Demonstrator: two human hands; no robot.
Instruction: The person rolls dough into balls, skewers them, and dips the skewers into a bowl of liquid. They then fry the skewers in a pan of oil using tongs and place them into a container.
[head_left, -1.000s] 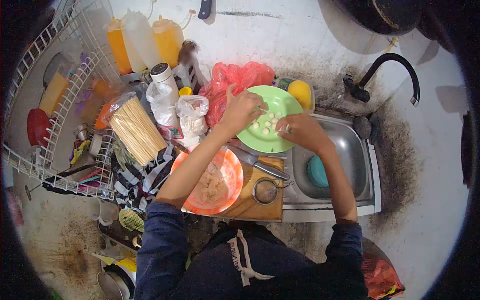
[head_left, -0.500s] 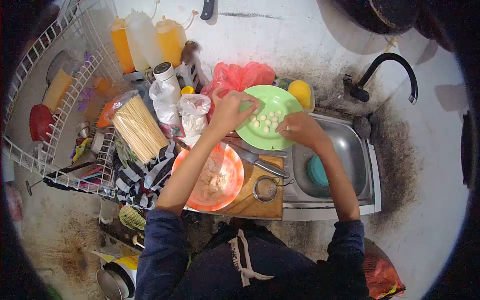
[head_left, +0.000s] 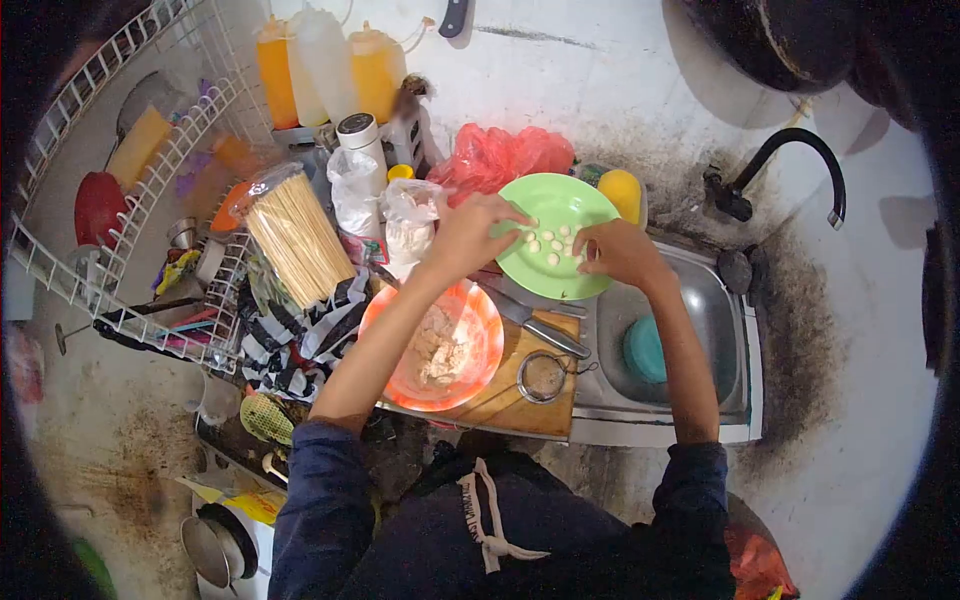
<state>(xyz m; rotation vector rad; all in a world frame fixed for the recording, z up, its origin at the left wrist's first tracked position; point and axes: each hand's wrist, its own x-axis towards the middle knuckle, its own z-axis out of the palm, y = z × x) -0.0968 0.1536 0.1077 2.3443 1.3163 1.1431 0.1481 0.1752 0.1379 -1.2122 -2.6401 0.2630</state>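
Note:
A light green plate [head_left: 548, 187] holds several small white balls [head_left: 553, 246], which look like dough, loosely grouped in its middle. My left hand [head_left: 472, 238] reaches over the plate's left rim, fingers apart, the tips close to the nearest balls. From the right comes my right hand [head_left: 625, 255], thumb and forefinger parted in a curve beside the rightmost balls; nothing clear shows between them. Below my left forearm, an orange-and-white bowl [head_left: 487, 325] contains a pale, lumpy dough-like mix [head_left: 440, 355].
A knife [head_left: 555, 337] and a small strainer [head_left: 541, 378] lie on the wooden board [head_left: 520, 420]. To the right is a metal sink [head_left: 690, 300] with a teal bowl [head_left: 645, 350] and black faucet [head_left: 800, 140]. Skewers [head_left: 300, 240] and bagged powder [head_left: 408, 225] stand left.
The view has shifted, so the counter sits further right. My left hand has loosened from a pinch, its fingers now spread lower over the plate. My right thumb and forefinger have parted.

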